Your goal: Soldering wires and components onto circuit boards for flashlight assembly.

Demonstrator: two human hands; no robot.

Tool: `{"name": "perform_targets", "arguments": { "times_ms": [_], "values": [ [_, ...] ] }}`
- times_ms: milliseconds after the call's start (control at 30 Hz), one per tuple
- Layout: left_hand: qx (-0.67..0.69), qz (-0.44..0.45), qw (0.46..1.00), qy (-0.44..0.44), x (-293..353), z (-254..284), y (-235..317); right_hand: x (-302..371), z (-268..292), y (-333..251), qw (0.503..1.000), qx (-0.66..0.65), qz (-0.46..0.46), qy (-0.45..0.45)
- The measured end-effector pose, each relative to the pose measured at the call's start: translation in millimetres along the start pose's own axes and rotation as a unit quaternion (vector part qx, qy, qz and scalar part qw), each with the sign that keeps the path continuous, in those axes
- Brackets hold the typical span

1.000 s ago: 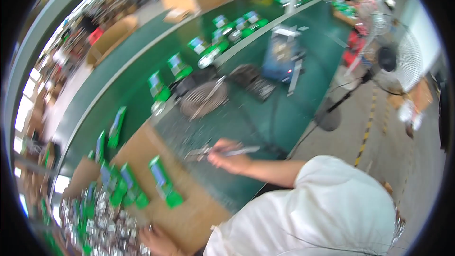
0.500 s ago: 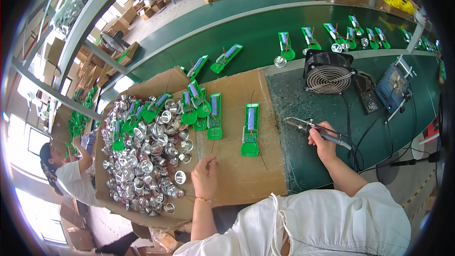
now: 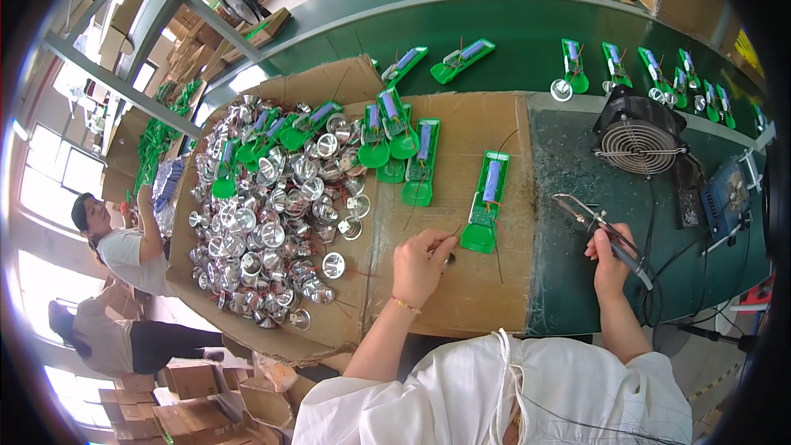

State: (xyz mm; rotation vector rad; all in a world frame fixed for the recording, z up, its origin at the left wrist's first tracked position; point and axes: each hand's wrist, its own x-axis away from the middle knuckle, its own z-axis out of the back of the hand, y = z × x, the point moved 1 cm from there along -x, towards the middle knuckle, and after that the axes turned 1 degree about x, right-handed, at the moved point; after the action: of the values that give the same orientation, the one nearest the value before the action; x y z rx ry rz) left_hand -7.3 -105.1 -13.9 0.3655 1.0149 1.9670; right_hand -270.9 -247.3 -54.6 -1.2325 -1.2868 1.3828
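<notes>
My right hand (image 3: pixel 608 264) is wrapped round a soldering iron (image 3: pixel 629 257), its thin bent metal tip pointing left over the green mat. My left hand (image 3: pixel 418 266) is closed in a pinch above the cardboard, thumb against fingers; a small dark thing shows at the fingertips, too small to name. Just beyond it lies a green plastic housing (image 3: pixel 479 236) with a purple battery cell (image 3: pixel 493 182), a small circuit board and thin wires. Several similar green housings (image 3: pixel 418 192) lie left of it, some resting on a heap of shiny reflector cups (image 3: pixel 272 235).
A black fan (image 3: pixel 641 144) with a round grille stands at the right, beside a blue box-shaped device (image 3: pixel 727 198) with cables. More green housings (image 3: pixel 574 78) line the green belt (image 3: pixel 511 21) behind. Two people (image 3: pixel 124 239) are at the left, past the cardboard tray (image 3: pixel 255 342).
The view has shifted, so the bench sits further left. My left hand has moved up and right, close to the single green housing, its fingers now pinched. The soldering iron stays in my right hand.
</notes>
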Motion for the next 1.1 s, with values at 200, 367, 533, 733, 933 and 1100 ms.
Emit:
{"name": "perform_targets", "arguments": {
  "times_ms": [200,367,533,733,933,1100],
  "values": [
    [0.054,0.038,0.997,-0.032,-7,-4,1,16,-35,-30,0.994,-0.046,-0.007,-0.103],
    [0.069,0.020,0.996,-0.057,-16,-12,6,19,-53,-39,0.976,0.022,0.071,-0.204],
    [0.063,0.021,0.996,-0.061,-16,-19,7,23,-62,-29,0.979,0.008,0.018,-0.205],
    [0.083,0.059,0.993,-0.060,-20,-24,7,19,-67,-28,0.986,-0.017,-0.032,-0.165],
    [0.081,0.062,0.994,-0.049,-22,-26,6,17,-76,-26,0.980,-0.015,-0.029,-0.198],
    [0.081,0.072,0.993,-0.045,-23,-29,6,18,-75,-23,0.979,-0.023,-0.076,-0.188]
  ]
}}
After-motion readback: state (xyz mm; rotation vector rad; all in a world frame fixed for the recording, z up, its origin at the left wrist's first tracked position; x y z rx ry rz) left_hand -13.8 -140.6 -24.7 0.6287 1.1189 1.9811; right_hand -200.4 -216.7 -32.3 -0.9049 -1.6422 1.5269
